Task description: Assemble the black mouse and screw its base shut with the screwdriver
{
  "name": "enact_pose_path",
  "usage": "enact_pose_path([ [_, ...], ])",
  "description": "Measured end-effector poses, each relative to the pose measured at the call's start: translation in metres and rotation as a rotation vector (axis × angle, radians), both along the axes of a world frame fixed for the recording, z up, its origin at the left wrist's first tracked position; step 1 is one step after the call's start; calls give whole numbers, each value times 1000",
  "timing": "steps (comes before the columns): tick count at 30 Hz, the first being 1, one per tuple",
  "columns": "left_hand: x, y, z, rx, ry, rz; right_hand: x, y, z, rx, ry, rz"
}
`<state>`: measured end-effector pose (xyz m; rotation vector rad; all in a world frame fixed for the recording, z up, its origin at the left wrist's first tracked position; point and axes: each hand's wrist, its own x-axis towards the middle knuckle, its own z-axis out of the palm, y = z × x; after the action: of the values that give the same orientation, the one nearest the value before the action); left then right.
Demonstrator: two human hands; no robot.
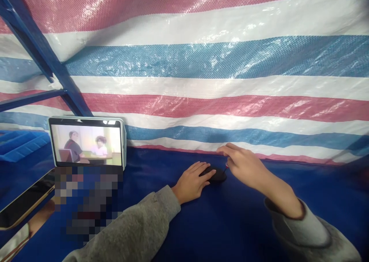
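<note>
On the blue surface [230, 219] lies a dark, rounded object [218, 174] that looks like a computer mouse. My left hand [193, 180] rests on its left side with the fingers slightly spread. At its right end, my right hand [243, 164] is raised with bent fingers closed round a thin tool [226, 166], of which a small red and white part and a dark shaft show. The tool's tip meets or nearly meets the dark object's edge. The rest of the tool is hidden by my right hand.
At the left, a tablet [86, 143] stands upright, showing an animated scene. A phone [27, 198] is beside another person's hand [42, 218]. Blue trays [24, 145] lie behind, near a blue metal frame [65, 81]. A striped plastic sheet [201, 62] hangs along the back.
</note>
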<state>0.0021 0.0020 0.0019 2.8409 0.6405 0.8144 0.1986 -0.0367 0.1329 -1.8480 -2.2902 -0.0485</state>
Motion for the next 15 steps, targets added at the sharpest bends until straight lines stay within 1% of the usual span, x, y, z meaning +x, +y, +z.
enact_pose_path([
  [3,0,0,-1,-8,4,7,2,2,-2,27,-1,-25],
  [6,0,0,0,-24,7,15,3,4,-3,49,6,-13],
  [9,0,0,0,-36,6,11,3,4,-3,44,-12,-11],
  [12,1,0,0,-38,5,6,3,4,-4,34,17,-24],
  [15,1,0,0,-38,-1,8,3,4,-3,39,19,-5],
])
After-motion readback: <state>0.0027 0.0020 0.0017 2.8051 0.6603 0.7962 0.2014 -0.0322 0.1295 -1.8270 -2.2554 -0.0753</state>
